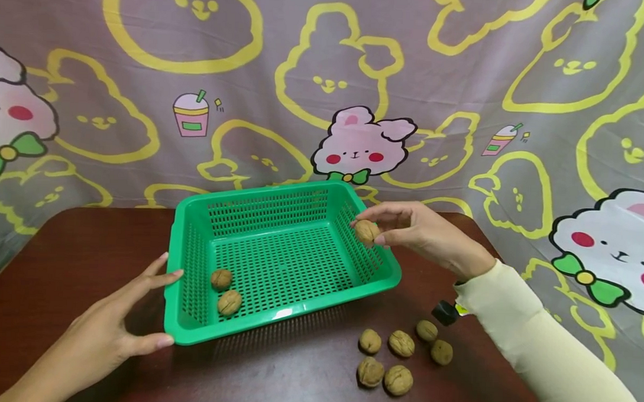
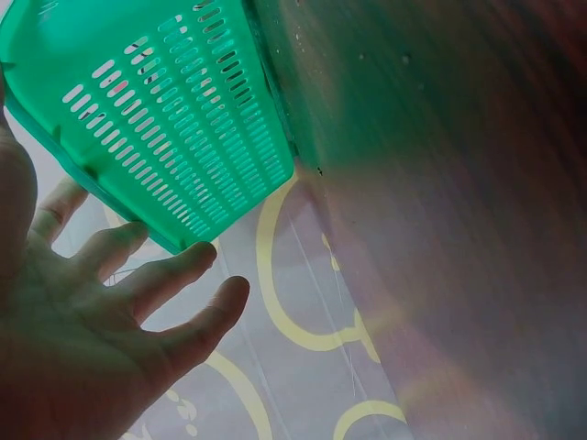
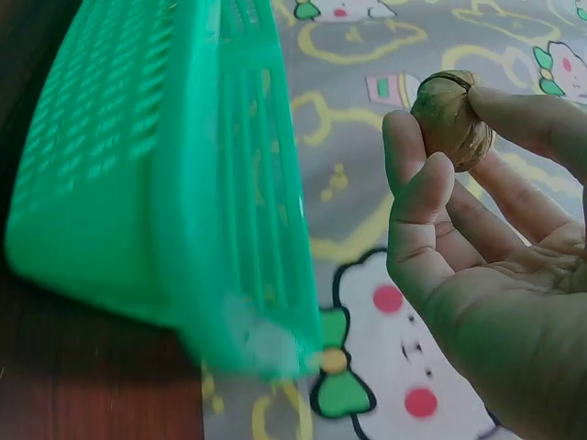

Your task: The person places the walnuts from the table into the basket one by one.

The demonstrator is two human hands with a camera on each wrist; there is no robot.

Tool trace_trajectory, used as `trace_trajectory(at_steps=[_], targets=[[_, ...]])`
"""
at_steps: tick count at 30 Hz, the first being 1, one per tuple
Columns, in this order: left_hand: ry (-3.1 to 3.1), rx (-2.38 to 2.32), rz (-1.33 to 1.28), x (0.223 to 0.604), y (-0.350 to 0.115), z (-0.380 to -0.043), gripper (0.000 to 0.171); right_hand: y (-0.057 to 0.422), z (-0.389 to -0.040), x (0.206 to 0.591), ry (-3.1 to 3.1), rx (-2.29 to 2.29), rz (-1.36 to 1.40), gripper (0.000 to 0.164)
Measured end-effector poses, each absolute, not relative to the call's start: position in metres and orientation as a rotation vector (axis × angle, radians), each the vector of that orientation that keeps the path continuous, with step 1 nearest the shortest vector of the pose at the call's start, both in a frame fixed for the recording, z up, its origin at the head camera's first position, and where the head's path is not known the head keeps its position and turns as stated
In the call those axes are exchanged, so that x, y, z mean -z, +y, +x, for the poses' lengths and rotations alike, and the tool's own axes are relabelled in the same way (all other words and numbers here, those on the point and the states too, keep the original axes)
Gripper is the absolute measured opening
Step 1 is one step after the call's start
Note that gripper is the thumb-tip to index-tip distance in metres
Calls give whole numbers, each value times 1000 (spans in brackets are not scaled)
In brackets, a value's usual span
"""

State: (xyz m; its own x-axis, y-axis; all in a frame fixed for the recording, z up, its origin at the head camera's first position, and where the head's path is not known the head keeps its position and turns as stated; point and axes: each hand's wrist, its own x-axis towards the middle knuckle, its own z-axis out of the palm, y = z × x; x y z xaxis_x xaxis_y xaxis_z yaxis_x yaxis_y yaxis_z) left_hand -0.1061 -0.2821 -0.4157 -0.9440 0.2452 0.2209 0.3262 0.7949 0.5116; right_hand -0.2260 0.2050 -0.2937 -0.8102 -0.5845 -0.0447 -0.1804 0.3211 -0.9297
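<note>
My right hand [image 1: 422,235] pinches a walnut [image 1: 366,231] between thumb and fingertips, above the right rim of a green plastic basket [image 1: 283,325]. The right wrist view shows the same walnut [image 3: 449,121] in the fingertips, apart from the basket's side [image 3: 170,174]. My left hand [image 1: 107,318] rests against the basket's left rim, fingers spread and thumb at the near corner. In the left wrist view, the left hand's [image 2: 110,302] fingertips lie by the rim. Inside the basket, a darker walnut [image 1: 221,279] and a lighter walnut [image 1: 229,302] sit near the left wall.
Several loose walnuts [image 1: 400,344] lie on the dark wooden table [image 1: 273,382], in front of the basket to the right. A small black object [image 1: 445,312] shows at the right sleeve. Behind the table hangs a patterned cloth [image 1: 262,92].
</note>
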Motion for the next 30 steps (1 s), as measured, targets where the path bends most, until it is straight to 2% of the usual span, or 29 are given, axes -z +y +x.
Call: trace_trajectory(at_steps=[14,30], targets=[[-2824,812,-464,417,-283,-107,99,119,-273,292,1991,1542,-759,39],[-2824,784,-459,417,-285,-109,100,21,-313,331,1848,1530,-742,41]])
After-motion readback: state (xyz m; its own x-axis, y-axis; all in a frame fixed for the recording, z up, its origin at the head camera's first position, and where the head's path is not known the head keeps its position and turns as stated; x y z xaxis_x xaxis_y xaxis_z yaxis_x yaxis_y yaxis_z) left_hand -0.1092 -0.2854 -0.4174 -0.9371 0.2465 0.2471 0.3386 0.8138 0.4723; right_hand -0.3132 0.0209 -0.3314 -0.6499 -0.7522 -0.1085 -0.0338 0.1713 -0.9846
